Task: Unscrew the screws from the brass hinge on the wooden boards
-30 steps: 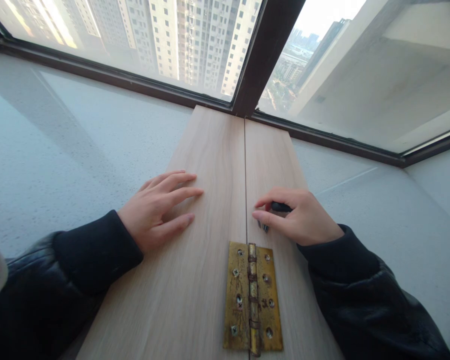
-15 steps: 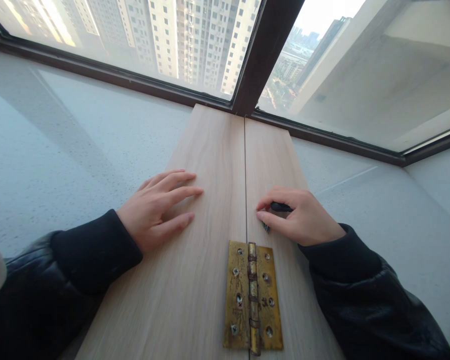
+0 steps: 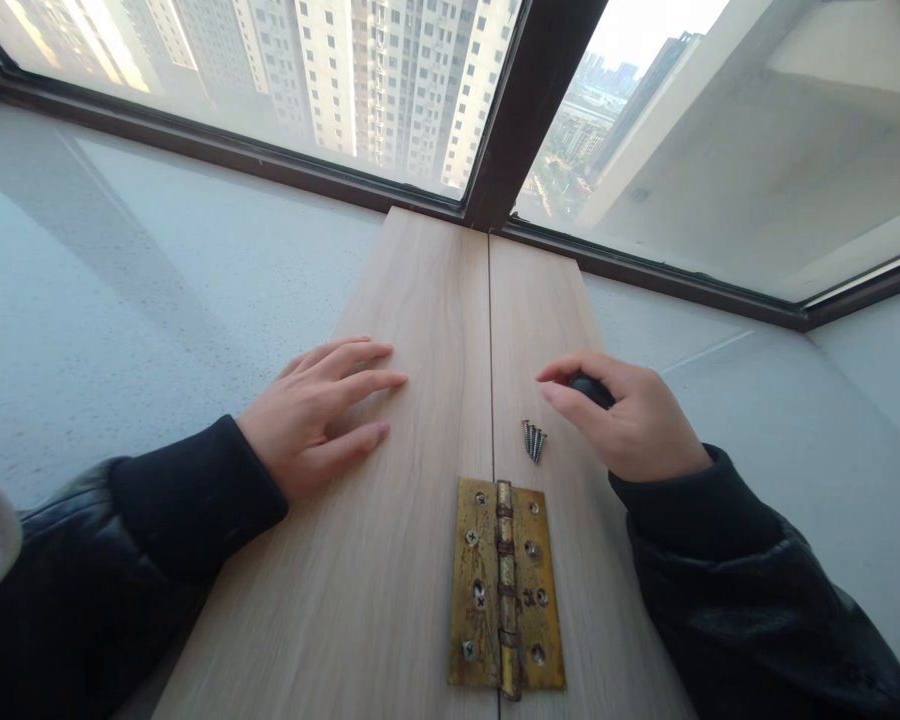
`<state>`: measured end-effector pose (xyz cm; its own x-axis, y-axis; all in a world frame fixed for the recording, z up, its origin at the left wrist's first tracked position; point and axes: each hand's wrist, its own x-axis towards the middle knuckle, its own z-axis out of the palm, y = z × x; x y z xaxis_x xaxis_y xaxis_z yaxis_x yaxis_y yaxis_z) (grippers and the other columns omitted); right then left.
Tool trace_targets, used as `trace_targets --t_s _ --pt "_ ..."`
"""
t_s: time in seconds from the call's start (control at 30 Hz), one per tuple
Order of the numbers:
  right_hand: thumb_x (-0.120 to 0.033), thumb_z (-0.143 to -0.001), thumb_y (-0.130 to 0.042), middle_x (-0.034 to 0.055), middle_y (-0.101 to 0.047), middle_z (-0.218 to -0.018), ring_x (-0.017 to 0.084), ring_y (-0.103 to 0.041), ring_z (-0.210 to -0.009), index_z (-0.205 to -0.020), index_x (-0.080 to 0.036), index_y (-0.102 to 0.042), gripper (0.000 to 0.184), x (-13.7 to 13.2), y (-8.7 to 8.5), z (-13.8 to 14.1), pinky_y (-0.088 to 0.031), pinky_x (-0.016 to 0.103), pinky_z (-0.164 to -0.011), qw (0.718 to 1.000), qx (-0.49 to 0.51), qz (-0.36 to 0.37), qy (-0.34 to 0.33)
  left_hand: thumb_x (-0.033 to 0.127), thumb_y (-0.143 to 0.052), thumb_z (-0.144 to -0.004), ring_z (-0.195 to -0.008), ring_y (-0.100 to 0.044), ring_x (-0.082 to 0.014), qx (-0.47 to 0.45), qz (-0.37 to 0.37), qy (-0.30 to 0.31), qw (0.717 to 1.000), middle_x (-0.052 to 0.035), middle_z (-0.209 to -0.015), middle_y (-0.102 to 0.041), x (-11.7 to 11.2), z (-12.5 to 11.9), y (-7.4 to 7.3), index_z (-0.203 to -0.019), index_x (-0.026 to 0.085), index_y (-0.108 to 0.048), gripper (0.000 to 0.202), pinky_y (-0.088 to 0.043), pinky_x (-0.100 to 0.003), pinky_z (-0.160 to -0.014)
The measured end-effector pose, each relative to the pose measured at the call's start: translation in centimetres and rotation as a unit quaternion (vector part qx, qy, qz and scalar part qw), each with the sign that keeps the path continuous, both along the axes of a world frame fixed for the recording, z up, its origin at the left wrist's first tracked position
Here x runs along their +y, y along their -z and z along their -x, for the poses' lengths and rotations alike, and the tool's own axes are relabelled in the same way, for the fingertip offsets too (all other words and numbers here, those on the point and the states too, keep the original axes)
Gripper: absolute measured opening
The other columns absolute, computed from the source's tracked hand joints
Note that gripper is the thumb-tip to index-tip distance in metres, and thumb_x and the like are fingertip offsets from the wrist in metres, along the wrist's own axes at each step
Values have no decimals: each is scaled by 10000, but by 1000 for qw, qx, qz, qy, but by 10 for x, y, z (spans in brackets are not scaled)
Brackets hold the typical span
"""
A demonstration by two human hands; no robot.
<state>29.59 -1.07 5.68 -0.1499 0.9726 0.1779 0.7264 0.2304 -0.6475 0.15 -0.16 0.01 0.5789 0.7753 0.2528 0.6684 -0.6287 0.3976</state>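
Observation:
My left hand (image 3: 322, 415) lies open on the wider, left pale wood board (image 3: 412, 560), fingers spread. My right hand (image 3: 615, 410) is closed around a black handle (image 3: 592, 390) like a screwdriver's, above the narrower right board (image 3: 544, 300); its shaft is hidden. Just left of and below that hand, several loose screws (image 3: 534, 440) lie in a small cluster. A worn brass hinge (image 3: 506, 590) lies flat across the seam between the boards. Cross-slotted screw heads show in its left leaf; the right leaf has holes whose contents I cannot clearly make out.
A dark window frame (image 3: 487, 175) borders the boards' far ends, with tall buildings outside. A white speckled surface (image 3: 195, 270) spreads on both sides of the boards. A pale curved tube or bar (image 3: 4, 540) enters at the left edge.
My right hand has moved right and slightly away from me with the black handle, uncovering the loose screws. My left hand stays in practically the same place.

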Motion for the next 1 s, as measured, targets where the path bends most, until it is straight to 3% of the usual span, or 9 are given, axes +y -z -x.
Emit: trace_targets --t_s 0.07,0.17,0.27,0.3,0.37,0.5,0.63,0.83,1.0 --pt "-251 -797 -543 0 -551 -675 172 -515 -636 -784 -225 -595 59 -7 -10 2 -396 333 -578 997 65 -24 33 388 -413 -900 -1333 -346 -269 2 0 -1 1000 -95 -1387 -463 0 0 0 -1252 212 -551 417 -315 -483 -1068" --pt "-228 -772 -426 -23 -425 -615 144 -434 -538 -722 -235 -476 72 -25 -28 10 -362 297 -476 974 226 -6 23 390 -416 -894 -1328 -351 -277 4 2 -1 1000 -97 -1386 -464 1 0 0 -1252 209 -553 425 -315 -489 -1067" --pt "-186 -717 -524 -30 -372 -599 114 -393 -539 -659 -204 -505 63 -50 -40 22 -343 266 -471 869 490 58 13 393 -420 -887 -1326 -354 -279 7 1 0 1000 -99 -1384 -467 1 0 -1 -1250 204 -556 431 -305 -485 -1074" --pt "-193 -704 -553 -34 -358 -588 108 -379 -529 -657 -198 -519 58 -58 -40 26 -330 260 -463 843 533 74 11 393 -422 -885 -1326 -354 -279 8 2 0 1000 -98 -1386 -467 2 0 -1 -1250 204 -556 432 -303 -483 -1075" --pt "-210 -699 -572 -39 -336 -561 102 -357 -506 -657 -195 -531 61 -72 -38 34 -306 257 -449 816 570 92 9 395 -428 -882 -1325 -355 -278 10 3 -2 1000 -93 -1389 -465 2 0 -1 -1252 210 -552 432 -302 -481 -1075" --pt "-274 -708 -559 -36 -325 -539 111 -337 -493 -658 -202 -532 91 -83 -29 47 -274 271 -442 806 586 85 -7 399 -438 -877 -1317 -362 -287 6 3 -1 1000 -96 -1387 -469 3 0 1 -1246 210 -553 430 -306 -490 -1068" --pt "-340 -733 -509 -39 -292 -516 121 -298 -474 -636 -219 -508 156 -77 -26 61 -250 282 -451 806 588 69 -13 406 -441 -873 -1320 -356 -291 0 2 1 1000 -95 -1391 -464 4 0 3 -1244 213 -550 433 -304 -499 -1068" --pt "-328 -730 -455 -34 -309 -515 132 -295 -487 -633 -225 -502 149 -63 -14 84 -237 292 -466 808 581 75 -62 396 -445 -867 -1321 -352 -291 -3 5 -1 1000 -99 -1388 -462 4 -1 3 -1246 206 -554 438 -305 -495 -1066" --pt "-287 -743 -466 -32 -326 -531 134 -317 -506 -655 -216 -523 128 -62 -3 86 -238 299 -484 819 563 65 -95 381 -454 -860 -1323 -347 -289 -8 9 -5 1000 -96 -1387 -463 3 -2 2 -1244 208 -562 435 -305 -487 -1068"
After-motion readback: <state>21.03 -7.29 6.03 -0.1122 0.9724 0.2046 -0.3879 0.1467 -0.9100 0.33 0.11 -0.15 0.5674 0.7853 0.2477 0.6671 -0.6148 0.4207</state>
